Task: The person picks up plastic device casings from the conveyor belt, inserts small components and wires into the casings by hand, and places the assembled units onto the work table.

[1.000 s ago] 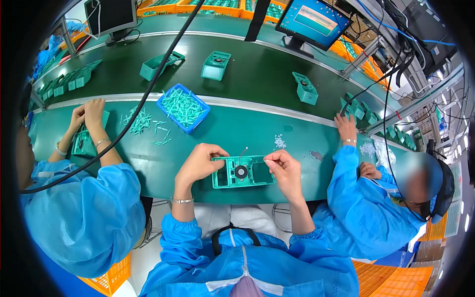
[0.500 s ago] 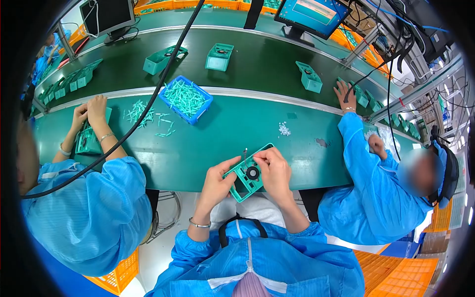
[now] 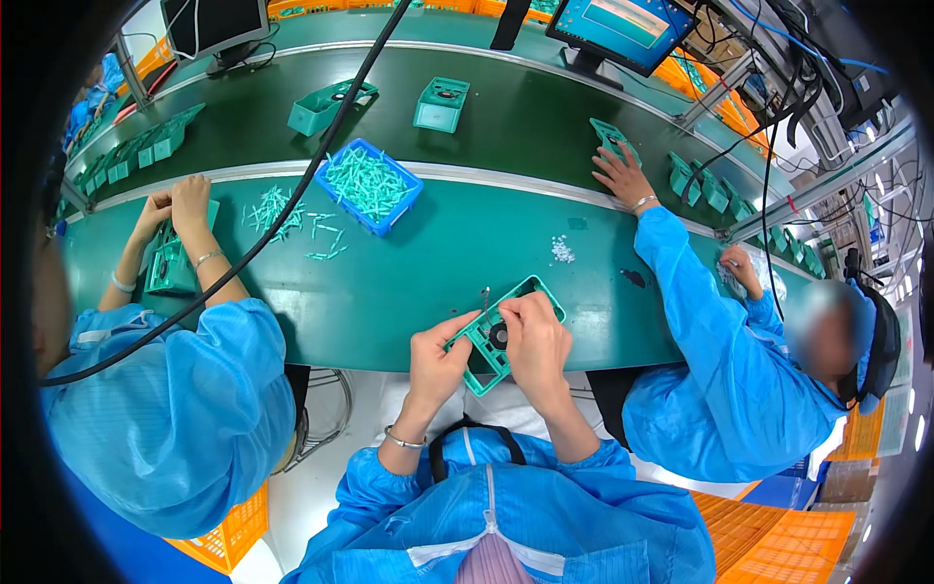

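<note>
Above the front edge of the bench I have a green plastic housing (image 3: pixel 492 360) tilted between my hands. My left hand (image 3: pixel 436 362) is closed on its left side, thumb over the rim. A round black part like a small speaker (image 3: pixel 499 336) sits inside the housing. A short dark wire (image 3: pixel 485 295) sticks up near my left fingertips. My right hand (image 3: pixel 540 341) is over the housing's right part, fingers pinched together beside the round part. Whatever lies between those fingertips is hidden.
A blue bin (image 3: pixel 413 195) of green plastic pieces stands ahead, with loose pieces (image 3: pixel 272 214) beside it. Small white parts (image 3: pixel 562 249) lie to the right. Green housings (image 3: pixel 441 105) sit on the belt (image 3: pixel 525 107). A black cable (image 3: pixel 321 156) crosses the view. Co-workers flank me.
The right co-worker's hand has moved left along the belt onto a green housing. My right fingers have shifted slightly over the housing, which stays in my left hand.
</note>
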A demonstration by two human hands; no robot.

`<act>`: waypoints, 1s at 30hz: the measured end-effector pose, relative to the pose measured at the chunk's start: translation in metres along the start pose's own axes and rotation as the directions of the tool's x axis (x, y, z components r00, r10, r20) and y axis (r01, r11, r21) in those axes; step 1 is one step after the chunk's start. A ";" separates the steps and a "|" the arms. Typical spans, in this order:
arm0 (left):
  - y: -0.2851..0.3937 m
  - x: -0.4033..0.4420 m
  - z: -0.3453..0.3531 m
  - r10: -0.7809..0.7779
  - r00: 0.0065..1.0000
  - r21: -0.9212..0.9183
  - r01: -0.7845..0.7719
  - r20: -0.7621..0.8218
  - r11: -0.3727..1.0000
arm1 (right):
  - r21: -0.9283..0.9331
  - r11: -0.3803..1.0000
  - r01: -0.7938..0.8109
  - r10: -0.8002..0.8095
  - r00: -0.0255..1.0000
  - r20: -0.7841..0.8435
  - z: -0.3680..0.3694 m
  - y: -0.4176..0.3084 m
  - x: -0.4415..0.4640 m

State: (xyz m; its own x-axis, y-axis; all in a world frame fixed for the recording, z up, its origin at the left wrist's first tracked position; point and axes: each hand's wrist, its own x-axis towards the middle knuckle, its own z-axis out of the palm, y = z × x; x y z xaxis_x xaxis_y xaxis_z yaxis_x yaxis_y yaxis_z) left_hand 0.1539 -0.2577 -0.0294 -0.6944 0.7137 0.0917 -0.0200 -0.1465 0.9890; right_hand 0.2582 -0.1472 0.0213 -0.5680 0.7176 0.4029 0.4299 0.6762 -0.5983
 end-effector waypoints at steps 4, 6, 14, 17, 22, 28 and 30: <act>-0.002 -0.001 -0.001 -0.011 1.000 0.020 0.011 0.008 1.000 | -0.098 0.988 0.118 -0.122 0.992 -0.042 0.001 -0.003 -0.004; -0.006 -0.002 0.000 0.060 0.998 0.072 -0.060 -0.001 0.996 | -0.147 0.974 0.170 -0.178 0.983 -0.046 0.003 -0.004 -0.006; -0.011 -0.003 -0.003 0.078 0.997 0.048 -0.077 -0.010 0.996 | -0.137 0.922 0.363 -0.325 0.916 0.235 -0.014 -0.001 -0.010; -0.009 -0.003 -0.002 0.081 0.997 0.065 -0.081 0.004 0.995 | -0.141 0.887 0.439 -0.373 0.864 0.339 -0.028 0.002 -0.002; 0.001 -0.002 -0.004 -0.038 0.999 0.006 0.038 0.016 0.999 | 0.237 0.938 0.253 -0.310 0.918 0.249 -0.045 0.032 0.013; 0.001 -0.003 -0.002 -0.027 0.999 0.017 0.027 0.033 0.999 | 0.292 0.955 -0.049 0.057 0.998 -0.020 -0.059 0.069 0.032; -0.005 -0.004 0.000 -0.011 0.997 0.003 0.011 -0.076 1.000 | 0.237 0.969 -0.065 0.078 0.996 -0.043 -0.058 0.091 0.039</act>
State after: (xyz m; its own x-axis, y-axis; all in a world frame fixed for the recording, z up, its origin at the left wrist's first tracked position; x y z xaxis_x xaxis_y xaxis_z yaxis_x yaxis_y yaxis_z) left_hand 0.1569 -0.2593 -0.0348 -0.7467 0.6612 0.0722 -0.0255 -0.1370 0.9902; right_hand 0.3157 -0.0481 0.0224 -0.5021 0.7745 0.3848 0.2877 0.5692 -0.7702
